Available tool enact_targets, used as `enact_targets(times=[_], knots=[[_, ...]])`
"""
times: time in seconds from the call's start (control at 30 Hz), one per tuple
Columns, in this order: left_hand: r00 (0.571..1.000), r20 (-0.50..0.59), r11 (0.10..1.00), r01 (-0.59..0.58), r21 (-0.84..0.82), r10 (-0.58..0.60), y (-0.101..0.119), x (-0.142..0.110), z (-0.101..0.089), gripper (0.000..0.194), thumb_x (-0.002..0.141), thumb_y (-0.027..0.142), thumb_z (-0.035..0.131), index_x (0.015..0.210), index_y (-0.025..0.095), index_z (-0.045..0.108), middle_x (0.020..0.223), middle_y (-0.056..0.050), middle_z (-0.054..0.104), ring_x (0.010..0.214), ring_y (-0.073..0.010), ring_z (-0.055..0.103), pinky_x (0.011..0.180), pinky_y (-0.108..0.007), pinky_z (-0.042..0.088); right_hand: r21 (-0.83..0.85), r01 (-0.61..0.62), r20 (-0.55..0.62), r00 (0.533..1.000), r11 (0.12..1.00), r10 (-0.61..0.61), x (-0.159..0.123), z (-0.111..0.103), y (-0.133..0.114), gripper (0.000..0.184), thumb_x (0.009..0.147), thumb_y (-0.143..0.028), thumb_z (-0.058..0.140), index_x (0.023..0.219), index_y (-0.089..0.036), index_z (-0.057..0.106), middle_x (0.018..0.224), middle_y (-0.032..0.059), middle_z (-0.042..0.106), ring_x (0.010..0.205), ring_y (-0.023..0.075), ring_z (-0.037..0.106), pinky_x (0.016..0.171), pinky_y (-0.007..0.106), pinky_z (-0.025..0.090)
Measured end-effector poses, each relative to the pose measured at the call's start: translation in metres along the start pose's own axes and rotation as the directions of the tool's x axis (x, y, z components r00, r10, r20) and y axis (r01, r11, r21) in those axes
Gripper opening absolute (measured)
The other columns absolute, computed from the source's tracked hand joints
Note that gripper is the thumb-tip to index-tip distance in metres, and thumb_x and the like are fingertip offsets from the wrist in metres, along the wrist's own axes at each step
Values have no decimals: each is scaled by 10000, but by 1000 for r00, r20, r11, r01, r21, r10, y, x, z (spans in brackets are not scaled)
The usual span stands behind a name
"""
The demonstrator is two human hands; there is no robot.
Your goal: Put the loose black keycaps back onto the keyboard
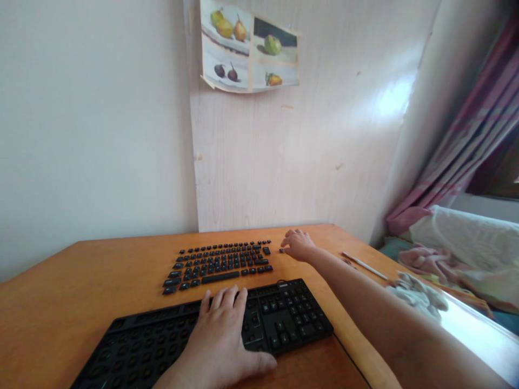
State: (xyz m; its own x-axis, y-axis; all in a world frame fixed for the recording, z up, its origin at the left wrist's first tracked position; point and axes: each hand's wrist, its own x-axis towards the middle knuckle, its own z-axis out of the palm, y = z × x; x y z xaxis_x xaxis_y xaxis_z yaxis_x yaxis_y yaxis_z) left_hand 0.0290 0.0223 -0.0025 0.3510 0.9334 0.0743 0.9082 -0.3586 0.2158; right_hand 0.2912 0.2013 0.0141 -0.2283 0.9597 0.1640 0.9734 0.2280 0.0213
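My left hand [223,337] rests on the black keyboard [300,313], its fingers stretched over the upper edge and thumb out to the right. Bare key switches show across the keyboard's left part, while the right part still carries its keycaps. Farther back, my right hand [299,244] reaches to the table right of the laid-out keycaps [221,261]. Its bent fingertips are at a small black keycap [281,250], which they seem to pinch against the tabletop; the thumb is mostly hidden. Behind the keyboard lie rows of loose keycaps, with a long space bar [220,277] in front.
A white pen-like stick [365,265] lies on the table's right side, near a crumpled grey cloth [421,294]. The keyboard's cable [351,359] runs off toward the front edge. A pale board [284,162] with fruit pictures [250,65] stands behind the wooden table [101,270].
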Motion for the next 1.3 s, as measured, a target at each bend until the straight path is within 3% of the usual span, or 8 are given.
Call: enact_targets(times=[0.47, 0.87, 1.3], knots=[[1000, -13, 1000, -11, -11, 11, 0, -1, 1, 1221, 436, 865, 518, 1416, 154, 356, 1437, -161, 379, 1331, -400, 277, 1118, -559, 71, -13, 0, 11, 1000, 1000, 0, 10, 11, -1, 243, 802, -336, 565, 978, -311, 731, 1254, 84, 528, 1131, 300, 405, 886, 423, 298], [999, -43, 999, -30, -30, 29, -2, -1, 4, 1223, 438, 884, 492, 1409, 152, 366, 1417, -162, 399, 1313, -398, 298, 1112, -566, 72, 44, 14, -34, 999, 999, -12, 3, 18, -5, 152, 775, -241, 592, 845, -204, 722, 1075, 86, 600, 1053, 245, 449, 853, 324, 336], [999, -43, 998, -28, -50, 26, -2, -1, 3, 1220, 430, 890, 482, 1412, 178, 356, 1433, -161, 378, 1329, -393, 278, 1113, -547, 42, 110, 32, -47, 999, 993, -27, -12, 12, -8, 162, 749, -259, 609, 825, -175, 724, 993, 96, 657, 1016, 244, 505, 865, 333, 359]])
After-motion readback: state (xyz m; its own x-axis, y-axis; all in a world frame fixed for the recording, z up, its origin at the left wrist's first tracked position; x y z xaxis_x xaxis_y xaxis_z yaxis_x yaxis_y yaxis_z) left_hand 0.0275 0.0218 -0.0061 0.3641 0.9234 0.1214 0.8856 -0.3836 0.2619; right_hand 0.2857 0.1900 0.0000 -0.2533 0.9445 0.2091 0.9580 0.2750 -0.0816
